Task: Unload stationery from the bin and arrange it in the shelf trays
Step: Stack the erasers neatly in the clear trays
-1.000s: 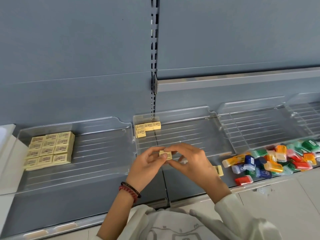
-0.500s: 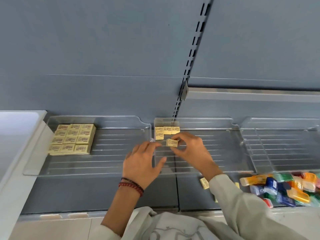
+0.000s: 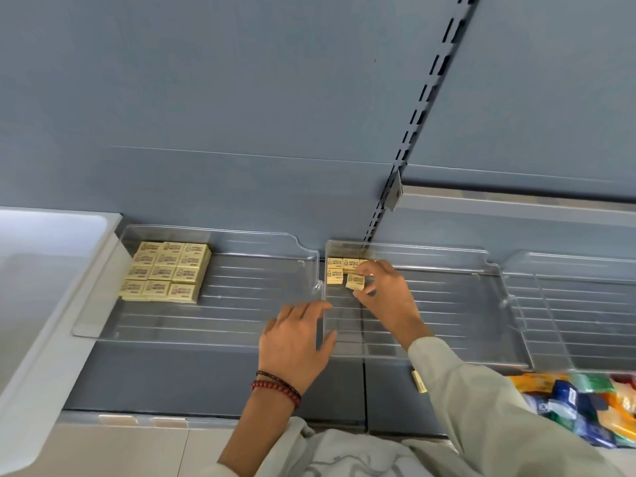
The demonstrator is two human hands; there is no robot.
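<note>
My right hand (image 3: 387, 294) pinches a small yellow eraser (image 3: 355, 281) between thumb and fingers, low over the back left corner of the middle clear tray (image 3: 447, 335). It sits just right of three yellow erasers (image 3: 335, 270) lying in that corner. My left hand (image 3: 297, 342) is open, fingers spread, resting near the seam between the left clear tray (image 3: 206, 325) and the middle one. A block of several yellow erasers (image 3: 167, 271) fills the left tray's back left corner.
A third clear tray (image 3: 585, 304) lies to the right. A heap of coloured plastic stationery (image 3: 585, 404) lies at the lower right on the grey shelf. One loose yellow eraser (image 3: 419, 382) rests on the shelf in front of the middle tray. A white surface (image 3: 41, 270) borders the left.
My right hand has carried the eraser forward into the tray's back corner beside the others. My left hand let go of it, opened and stayed near the tray fronts. The view tilted.
</note>
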